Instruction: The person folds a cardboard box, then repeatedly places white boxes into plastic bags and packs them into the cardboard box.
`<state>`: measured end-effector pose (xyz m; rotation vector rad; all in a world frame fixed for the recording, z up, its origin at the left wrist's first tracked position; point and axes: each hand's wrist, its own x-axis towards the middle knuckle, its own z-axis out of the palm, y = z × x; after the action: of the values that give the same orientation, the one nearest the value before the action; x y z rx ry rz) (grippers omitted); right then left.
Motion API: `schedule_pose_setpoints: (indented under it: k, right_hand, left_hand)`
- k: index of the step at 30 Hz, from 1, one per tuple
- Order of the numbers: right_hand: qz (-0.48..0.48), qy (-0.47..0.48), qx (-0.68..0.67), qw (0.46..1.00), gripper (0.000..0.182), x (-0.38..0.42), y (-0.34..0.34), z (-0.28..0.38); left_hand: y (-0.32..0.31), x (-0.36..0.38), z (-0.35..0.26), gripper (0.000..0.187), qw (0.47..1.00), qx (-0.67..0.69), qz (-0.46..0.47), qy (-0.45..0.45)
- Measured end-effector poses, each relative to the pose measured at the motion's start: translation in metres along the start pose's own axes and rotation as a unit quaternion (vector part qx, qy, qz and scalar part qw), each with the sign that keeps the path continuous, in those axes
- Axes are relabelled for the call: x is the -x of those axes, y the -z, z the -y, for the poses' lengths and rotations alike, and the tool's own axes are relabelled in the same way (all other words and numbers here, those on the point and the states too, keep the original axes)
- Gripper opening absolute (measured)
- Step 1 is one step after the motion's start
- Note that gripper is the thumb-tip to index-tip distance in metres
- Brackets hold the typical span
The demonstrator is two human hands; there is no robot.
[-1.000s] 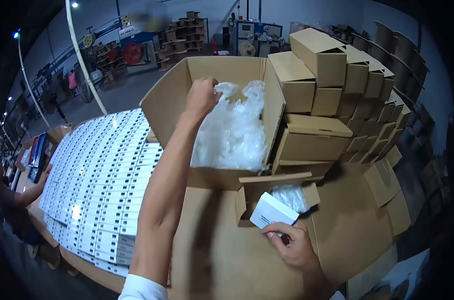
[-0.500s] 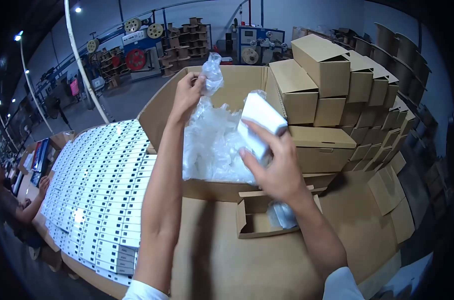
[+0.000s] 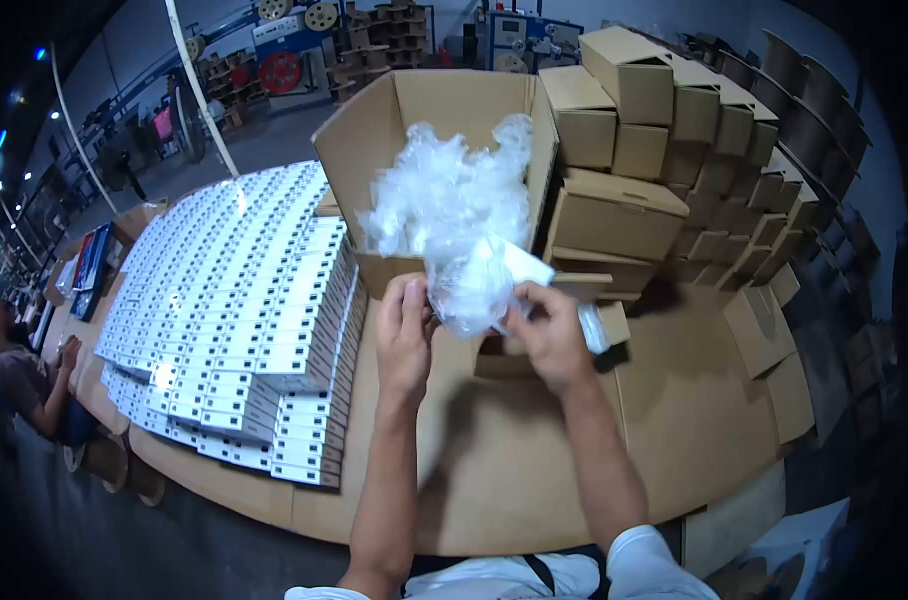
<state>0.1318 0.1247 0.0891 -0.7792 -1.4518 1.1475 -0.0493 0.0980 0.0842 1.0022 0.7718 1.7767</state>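
My left hand (image 3: 406,340) pinches the edge of a crumpled clear plastic bag (image 3: 466,290) in front of the large carton. From the other side, my right hand (image 3: 554,338) grips a small white box (image 3: 519,262), its fingers wrapped round the near end. In this view the bag overlaps the left part of the white box. Below and behind both hands, a small open cardboard box (image 3: 499,365) lies on the table, partly hidden. A plastic-wrapped item (image 3: 592,328) shows in it beside my right hand.
A large open carton (image 3: 349,150) full of clear plastic bags (image 3: 464,185) stands ahead. Many white boxes (image 3: 244,290) are stacked at left, brown cardboard boxes (image 3: 624,130) at right. Cardboard covers the table (image 3: 534,480). A person (image 3: 34,375) sits at far left.
My left hand has come down from above the carton with the bag, and my right hand has lowered the white box. Both now meet close together; the view has tilted down.
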Motion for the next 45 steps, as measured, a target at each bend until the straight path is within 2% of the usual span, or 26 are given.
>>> schedule_pose_setpoints:
  k: [1, 2, 3, 5, 7, 8, 11, 12, 15, 16, 17, 18, 19, 21, 22, 25, 26, 29, 30, 33, 37, 38, 41, 42, 43, 45]
  right_hand:
    - [-0.055, 0.018, 0.075, 0.996, 0.025, 0.024, 0.000, -0.017]
    - [-0.100, 0.010, 0.091, 0.991, 0.027, 0.051, -0.007, -0.013]
    - [-0.127, -0.009, 0.245, 0.961, 0.024, 0.074, -0.010, -0.006]
    - [-0.180, 0.064, 0.231, 0.954, 0.023, 0.107, -0.020, -0.021]
    - [-0.159, 0.028, 0.208, 0.965, 0.022, 0.132, -0.024, -0.012]
    - [-0.150, 0.012, 0.195, 0.969, 0.022, 0.141, -0.025, -0.007]
    - [-0.130, 0.014, 0.191, 0.973, 0.021, 0.161, -0.018, 0.000]
    - [-0.126, -0.004, 0.181, 0.975, 0.020, 0.167, -0.014, -0.001]
    - [-0.114, -0.054, 0.123, 0.984, 0.018, 0.187, -0.001, -0.009]
    - [-0.112, -0.069, 0.087, 0.988, 0.018, 0.193, 0.005, -0.014]
    - [-0.109, -0.087, 0.050, 0.989, 0.018, 0.199, 0.008, -0.017]
    - [-0.131, -0.101, 0.035, 0.986, 0.019, 0.203, 0.008, -0.010]
    - [-0.133, -0.103, 0.090, 0.982, 0.021, 0.209, 0.010, -0.010]
    - [-0.140, -0.099, 0.196, 0.966, 0.025, 0.216, 0.018, -0.008]
    - [-0.123, -0.039, 0.281, 0.951, 0.028, 0.215, 0.021, -0.002]
    - [-0.101, 0.063, 0.303, 0.946, 0.026, 0.212, 0.025, -0.001]
    - [-0.081, 0.093, 0.324, 0.938, 0.031, 0.212, 0.027, -0.001]
    - [-0.063, -0.023, 0.185, 0.980, 0.041, 0.211, 0.029, 0.011]
    - [-0.051, -0.028, 0.030, 0.998, 0.050, 0.210, 0.035, 0.005]
    - [-0.081, -0.108, 0.012, 0.991, 0.049, 0.204, 0.041, -0.001]
    - [-0.041, -0.066, 0.249, 0.966, 0.023, 0.196, 0.026, -0.004]
    - [-0.048, -0.092, 0.216, 0.971, 0.019, 0.197, 0.022, -0.009]
    - [-0.086, -0.127, 0.139, 0.978, 0.017, 0.206, 0.015, -0.024]
    - [-0.088, -0.111, 0.155, 0.978, 0.018, 0.207, 0.016, -0.026]
    - [-0.121, -0.107, 0.107, 0.981, 0.019, 0.209, 0.013, -0.029]
    - [-0.190, -0.096, 0.013, 0.977, 0.021, 0.213, 0.007, -0.033]
  left_hand:
    - [-0.003, 0.024, -0.001, 0.031, 0.998, -0.054, -0.037, -0.026]
    - [-0.001, 0.047, 0.005, 0.036, 0.978, -0.148, -0.035, -0.143]
    - [0.001, 0.067, 0.011, 0.043, 0.937, -0.240, -0.032, -0.254]
    - [-0.006, 0.092, -0.001, 0.042, 0.885, -0.381, 0.023, -0.265]
    - [-0.014, 0.114, -0.015, 0.045, 0.812, -0.513, 0.078, -0.267]
    - [-0.011, 0.117, -0.013, 0.032, 0.826, -0.488, 0.104, -0.261]
    - [0.005, 0.125, 0.005, 0.022, 0.845, -0.463, 0.108, -0.246]
    - [0.002, 0.126, 0.005, 0.006, 0.867, -0.431, 0.072, -0.239]
    - [0.006, 0.135, 0.005, 0.018, 0.933, -0.351, -0.034, -0.075]
    - [0.007, 0.134, 0.008, 0.029, 0.954, -0.287, -0.073, -0.043]
    - [0.015, 0.133, 0.005, 0.031, 0.949, -0.305, -0.068, -0.037]
    - [0.022, 0.131, 0.004, 0.030, 0.964, -0.263, -0.040, -0.010]
    - [0.025, 0.130, 0.003, 0.029, 0.976, -0.219, -0.012, 0.014]
    - [0.014, 0.135, -0.004, 0.024, 0.956, -0.283, 0.060, 0.035]
    - [0.010, 0.137, -0.008, 0.022, 0.943, -0.315, 0.098, 0.048]
    - [0.009, 0.135, -0.009, 0.015, 0.913, -0.350, 0.174, 0.112]
    - [0.004, 0.134, -0.012, 0.011, 0.909, -0.365, 0.155, 0.127]
    - [-0.004, 0.135, -0.012, 0.010, 0.914, -0.379, 0.124, 0.071]
    - [-0.002, 0.137, -0.006, 0.009, 0.910, -0.387, 0.143, -0.026]
    - [0.000, 0.143, 0.005, 0.013, 0.894, -0.400, 0.186, -0.077]
    - [-0.006, 0.145, 0.012, 0.016, 0.882, -0.415, 0.187, -0.123]
    - [-0.010, 0.144, 0.015, 0.013, 0.893, -0.394, 0.168, -0.138]
    - [-0.012, 0.146, 0.006, 0.011, 0.933, -0.348, 0.088, -0.010]
    - [-0.002, 0.142, 0.020, 0.020, 0.943, -0.311, 0.028, -0.116]
    - [0.008, 0.138, 0.022, 0.040, 0.953, -0.269, -0.004, -0.142]
    - [0.008, 0.146, 0.025, 0.068, 0.972, -0.192, -0.065, -0.119]
